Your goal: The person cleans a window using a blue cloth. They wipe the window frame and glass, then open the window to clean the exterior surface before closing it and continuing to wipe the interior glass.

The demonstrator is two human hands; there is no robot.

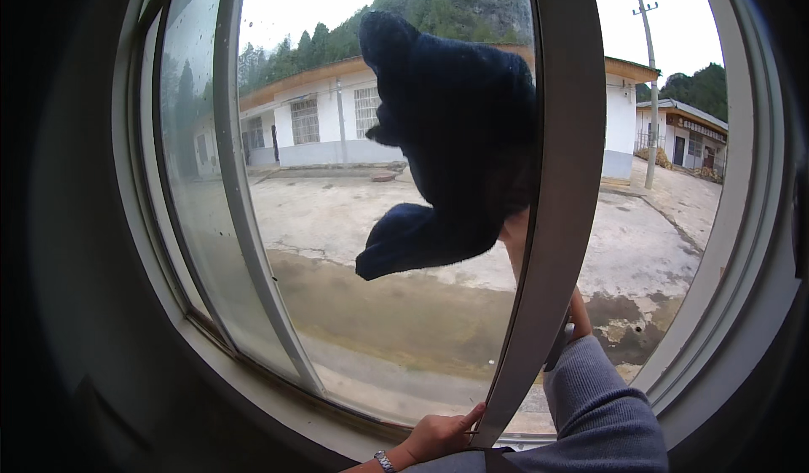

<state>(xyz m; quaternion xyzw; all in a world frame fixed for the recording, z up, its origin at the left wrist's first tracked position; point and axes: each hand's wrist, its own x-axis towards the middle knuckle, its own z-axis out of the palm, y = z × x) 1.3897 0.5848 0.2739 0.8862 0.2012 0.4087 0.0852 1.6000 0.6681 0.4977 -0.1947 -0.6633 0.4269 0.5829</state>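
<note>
My right arm reaches out through the gap at the right of the sliding window's frame and bends back behind the glass. A dark blue cloth lies spread against the outer side of the pane, with my right hand behind it. The hand is mostly hidden by cloth and frame; only the wrist and a bit of palm show through the glass. Low down, my left hand rests against the bottom of the same frame, thumb pointing up along its edge. A metal watch is on the left wrist.
A second glass pane stands at the left, with spots on it. The window sill curves below. At the frame's right edge is a dark latch. Outside are a concrete yard, white buildings and a utility pole.
</note>
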